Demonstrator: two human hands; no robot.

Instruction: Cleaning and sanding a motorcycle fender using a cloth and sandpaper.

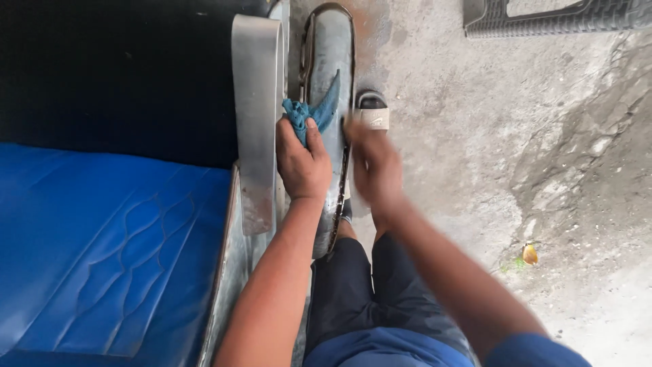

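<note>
head view: i see my left hand (302,163) curled tight around a blue cloth (314,112), fingers pressed together over the bunched part so that the cloth sticks out past the knuckles. one loose tail of it points up along the curved metal guard (331,54). the cloth lies on the guard's upper face, near its left edge, and the hand rests on that same face just below the cloth. the guard is a long, worn, rounded strip running from the top of the view down toward my knees, with a dark rim along its right edge.

my right hand (375,166) is blurred, sitting at the guard's right edge; i cannot tell whether its fingers are spread or closed, or whether they hold anything. it is just beside the left hand, with the guard's width between them.

left of the guard stands a flat metal strap (257,102), and beyond it a blue padded seat (102,251). past the guard's right edge a sandalled foot (372,112) is on the concrete ground (489,122). a ridged black mat (557,19) lies at the top right corner.
</note>
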